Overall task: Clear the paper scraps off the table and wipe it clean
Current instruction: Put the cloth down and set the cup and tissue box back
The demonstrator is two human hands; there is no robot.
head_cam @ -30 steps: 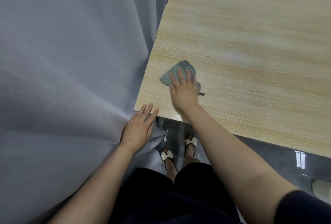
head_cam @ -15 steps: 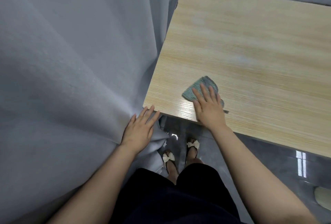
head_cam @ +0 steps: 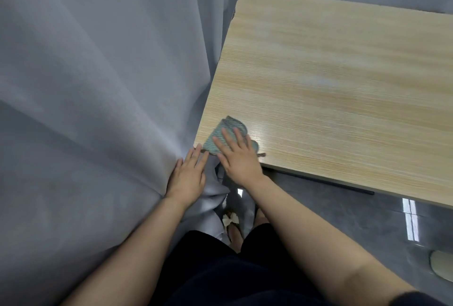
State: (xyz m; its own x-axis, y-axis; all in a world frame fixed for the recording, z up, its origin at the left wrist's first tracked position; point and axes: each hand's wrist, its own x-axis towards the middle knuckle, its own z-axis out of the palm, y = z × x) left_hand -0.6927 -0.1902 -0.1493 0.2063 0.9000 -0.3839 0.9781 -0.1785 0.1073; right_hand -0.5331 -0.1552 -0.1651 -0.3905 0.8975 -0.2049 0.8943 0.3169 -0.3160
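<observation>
Wood-grain table [head_cam: 343, 80] showing no paper scraps. Right hand [head_cam: 239, 158], fingers flat, is pressing the green cloth [head_cam: 229, 131], now swept back from mid-edge to the 7 o'clock corner. Left hand [head_cam: 187, 178], fingers straight, is resting on the curtain [head_cam: 98, 109]. Wiping looks nearly finished.

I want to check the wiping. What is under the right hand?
A green cloth lies flat under the right hand, on the table near its corner. The tabletop beneath the cloth is covered, so it cannot be seen.
</observation>
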